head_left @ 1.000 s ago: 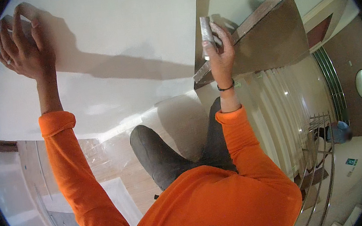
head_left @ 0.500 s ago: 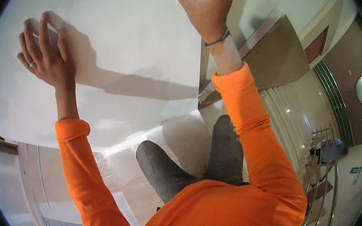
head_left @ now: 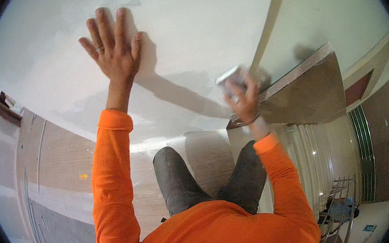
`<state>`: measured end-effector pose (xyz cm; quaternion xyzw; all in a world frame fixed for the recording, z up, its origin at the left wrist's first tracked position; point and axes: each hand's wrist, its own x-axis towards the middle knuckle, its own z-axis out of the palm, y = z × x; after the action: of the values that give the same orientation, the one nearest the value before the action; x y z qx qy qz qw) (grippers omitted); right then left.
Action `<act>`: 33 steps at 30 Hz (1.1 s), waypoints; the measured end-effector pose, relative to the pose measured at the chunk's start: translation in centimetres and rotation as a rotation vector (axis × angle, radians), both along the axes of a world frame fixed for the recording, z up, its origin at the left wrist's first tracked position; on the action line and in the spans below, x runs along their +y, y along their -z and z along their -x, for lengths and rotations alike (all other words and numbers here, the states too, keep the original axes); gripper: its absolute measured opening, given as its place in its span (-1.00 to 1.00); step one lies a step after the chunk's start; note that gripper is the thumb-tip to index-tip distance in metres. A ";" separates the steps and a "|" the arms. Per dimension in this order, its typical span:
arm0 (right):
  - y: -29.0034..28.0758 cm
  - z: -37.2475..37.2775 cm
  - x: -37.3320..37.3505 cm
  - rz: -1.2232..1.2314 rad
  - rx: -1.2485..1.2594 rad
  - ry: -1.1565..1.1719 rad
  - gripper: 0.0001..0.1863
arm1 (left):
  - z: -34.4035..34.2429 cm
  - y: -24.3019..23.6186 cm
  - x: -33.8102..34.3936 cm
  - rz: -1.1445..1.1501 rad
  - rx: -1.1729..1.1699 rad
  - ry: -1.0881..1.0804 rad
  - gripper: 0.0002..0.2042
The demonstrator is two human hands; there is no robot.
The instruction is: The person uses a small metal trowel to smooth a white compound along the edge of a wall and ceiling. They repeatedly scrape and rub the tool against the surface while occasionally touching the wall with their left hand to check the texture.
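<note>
My left hand (head_left: 115,54) is pressed flat on the white wall (head_left: 186,33), its fingers spread and a ring on one of them. Lower and to the right, my right hand (head_left: 245,99) grips a grey sanding block (head_left: 231,78) with a pale edge. The block is against the wall beside its right-hand corner; motion blurs it a little, and the fingers cover part of it. Pale dust coats the right wrist below a dark bracelet.
A brown stone-like ledge (head_left: 301,83) juts out just right of my right hand. Stairs (head_left: 305,157) run below it, with a metal railing (head_left: 340,201) and a person (head_left: 341,210) at the lower right. My knees are close to the wall over the wood-look floor (head_left: 66,148).
My right hand has come down the wall with the sanding block, from the top edge to beside the ledge. My left hand has shifted right and flattened from bent fingers.
</note>
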<state>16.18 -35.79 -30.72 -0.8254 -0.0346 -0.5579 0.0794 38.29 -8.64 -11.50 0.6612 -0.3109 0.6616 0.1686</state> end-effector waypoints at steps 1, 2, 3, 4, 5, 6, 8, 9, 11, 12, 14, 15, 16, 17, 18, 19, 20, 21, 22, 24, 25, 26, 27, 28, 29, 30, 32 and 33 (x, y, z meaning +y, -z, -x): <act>-5.0 -0.6 -0.6 0.117 -0.077 0.052 -0.33 | 0.2 0.5 0.1 0.011 0.030 -0.008 -0.38; -9.3 -1.4 0.0 0.146 -0.111 0.102 -0.36 | 0.3 1.3 0.4 0.003 0.061 -0.032 -0.37; -12.9 -2.3 0.6 0.175 -0.145 0.152 -0.39 | 0.3 2.4 1.0 -0.003 0.092 -0.057 -0.37; -16.4 -3.3 0.7 0.184 -0.221 0.141 -0.41 | 0.2 3.6 1.2 -0.013 0.117 -0.067 -0.34; -18.3 -4.1 0.8 0.197 -0.300 0.134 -0.44 | 0.1 5.4 1.2 0.000 0.144 -0.050 -0.34; -18.5 -5.0 1.4 0.181 -0.340 0.135 -0.43 | -0.1 6.9 1.5 0.009 0.158 -0.039 -0.33; -17.4 -6.7 2.6 0.155 -0.407 0.149 -0.42 | -0.3 10.2 1.7 0.004 0.182 -0.022 -0.34; -15.2 -6.8 2.8 0.184 -0.332 0.137 -0.41 | -0.2 11.4 1.7 -0.008 0.186 -0.025 -0.34; -6.8 -7.2 2.3 0.281 -0.211 0.130 -0.38 | -0.4 14.1 1.7 -0.036 0.199 -0.033 -0.34; -1.5 -6.9 1.4 0.287 -0.082 0.116 -0.45 | -0.6 15.3 1.5 -0.055 0.190 -0.035 -0.33; 8.3 -3.5 -0.7 0.565 0.359 0.062 -0.59 | -0.5 17.5 1.7 -0.120 0.233 -0.040 -0.29; 11.1 -2.5 -0.9 0.562 0.465 0.007 -0.58 | -0.7 18.4 2.1 -0.152 0.253 -0.049 -0.27; 12.6 -0.8 -1.2 0.569 0.584 -0.046 -0.58 | -0.6 19.1 2.6 -0.176 0.236 -0.058 -0.27; 13.7 0.9 -2.0 0.576 0.705 -0.095 -0.57 | -0.8 19.5 3.3 -0.197 0.219 -0.065 -0.27; 12.5 1.5 -2.0 0.540 0.675 -0.033 -0.61 | -1.1 19.8 3.5 -0.214 0.204 -0.082 -0.27; 10.3 1.1 -2.1 0.235 0.495 -0.084 -0.63 | -1.2 19.9 3.0 -0.194 0.191 -0.071 -0.27; 7.5 0.4 -3.5 0.228 0.378 -0.059 -0.59 | -1.5 19.9 2.6 -0.188 0.179 -0.059 -0.27; 2.3 -0.3 -2.6 0.341 0.152 -0.007 -0.50 | -1.5 19.8 3.1 -0.203 0.156 -0.059 -0.27; -2.0 -0.6 -1.6 0.309 -0.017 0.063 -0.43 | -1.0 20.1 3.4 -0.197 0.161 -0.057 -0.28; -8.0 -1.6 -1.2 0.204 -0.139 0.157 -0.40 | -1.1 20.0 3.7 -0.166 0.136 -0.053 -0.29; -8.4 -2.3 -1.3 0.163 -0.189 0.155 -0.39 | -1.1 20.1 3.6 -0.163 0.143 -0.043 -0.30; -8.3 -3.3 -1.2 0.112 -0.243 0.145 -0.38 | -1.1 20.2 3.9 -0.168 0.147 -0.044 -0.30; -8.3 -3.9 -1.0 0.067 -0.300 0.139 -0.37 | -1.2 20.1 3.9 -0.166 0.148 -0.041 -0.31; -5.9 -3.8 -0.3 0.028 -0.230 0.240 -0.34 | -1.3 20.2 3.8 -0.157 0.151 -0.021 -0.31; -2.1 -4.5 -0.7 -0.039 -0.251 0.237 -0.33 | -1.3 20.0 2.9 -0.142 0.152 0.007 -0.32; 1.3 -4.4 0.1 -0.066 -0.226 0.193 -0.35 | -1.4 19.9 2.7 -0.137 0.155 0.027 -0.32; 9.9 -4.5 3.5 -0.264 -0.087 0.197 -0.36 | -1.0 19.2 3.3 -0.142 0.175 0.058 -0.35; 14.1 -4.0 5.4 -0.340 0.030 0.301 -0.31 | -0.7 18.8 3.7 -0.143 0.186 0.075 -0.37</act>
<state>20.17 -30.40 -44.84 -0.8042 0.1848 -0.5489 0.1339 39.04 -4.95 -30.30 0.7178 -0.3650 0.5668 0.1738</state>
